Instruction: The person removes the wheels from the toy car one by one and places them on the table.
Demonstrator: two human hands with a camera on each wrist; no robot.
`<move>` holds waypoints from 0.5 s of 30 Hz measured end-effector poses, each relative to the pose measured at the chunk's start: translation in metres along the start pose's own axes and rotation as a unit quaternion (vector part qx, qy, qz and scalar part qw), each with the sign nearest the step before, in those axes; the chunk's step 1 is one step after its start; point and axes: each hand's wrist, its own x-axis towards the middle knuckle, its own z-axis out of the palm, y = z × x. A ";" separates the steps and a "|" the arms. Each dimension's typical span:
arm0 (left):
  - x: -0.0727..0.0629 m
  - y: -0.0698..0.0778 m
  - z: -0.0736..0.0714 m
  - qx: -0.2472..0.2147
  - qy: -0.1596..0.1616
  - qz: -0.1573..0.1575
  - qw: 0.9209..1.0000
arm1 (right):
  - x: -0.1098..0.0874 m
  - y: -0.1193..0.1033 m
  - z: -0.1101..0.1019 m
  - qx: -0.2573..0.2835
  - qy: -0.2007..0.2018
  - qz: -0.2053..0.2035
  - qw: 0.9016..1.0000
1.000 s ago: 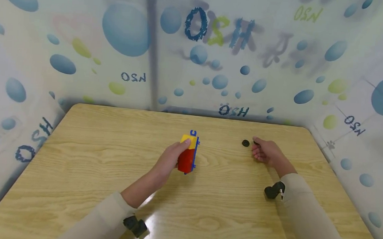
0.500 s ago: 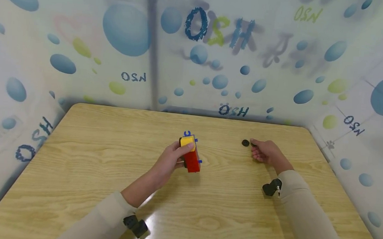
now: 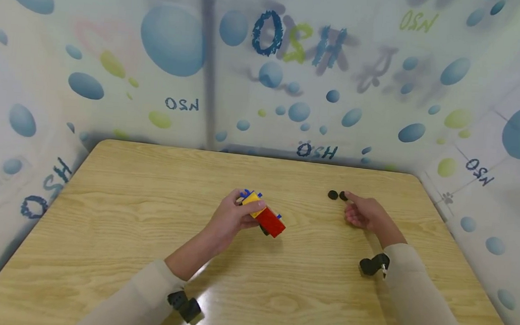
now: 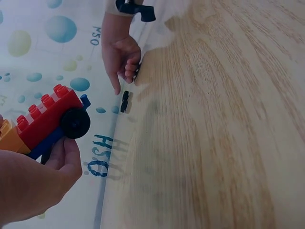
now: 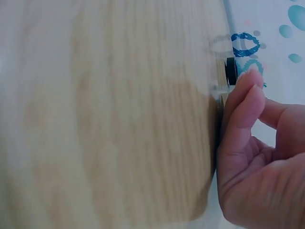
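My left hand (image 3: 227, 220) grips a toy car (image 3: 271, 222), thumb on top and fingers beneath. In the left wrist view the car has a studded red brick (image 4: 47, 117), a yellow brick (image 4: 10, 138), a blue chassis (image 4: 46, 143) and a black wheel (image 4: 75, 123) on the near side. The blue axle end (image 3: 279, 216) on the other side is bare. Two black wheels (image 3: 332, 195) lie side by side on the table. My right hand (image 3: 366, 214) is by the right-hand wheel (image 3: 343, 195), one finger stretched to its edge and the others loosely curled. Whether that fingertip touches is unclear.
The light wood table (image 3: 156, 255) reaches back to a wall (image 3: 228, 91) printed with blue and green drops and letters. Side walls stand at the left and right. A black camera mount sits on each sleeve (image 3: 418, 286).
The left hand has turned the toy car so its red end swings right and toward me. My right hand has drawn back slightly, so the wheel by its fingertip shows more.
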 end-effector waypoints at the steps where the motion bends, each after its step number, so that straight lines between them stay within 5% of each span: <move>1: 0.000 0.000 0.001 -0.003 0.000 0.000 1.000 | -0.001 0.002 -0.001 0.002 0.000 0.000 1.000; 15: 0.004 0.000 0.002 -0.055 0.003 0.030 0.998 | -0.026 0.012 0.009 -0.020 -0.031 -0.027 0.999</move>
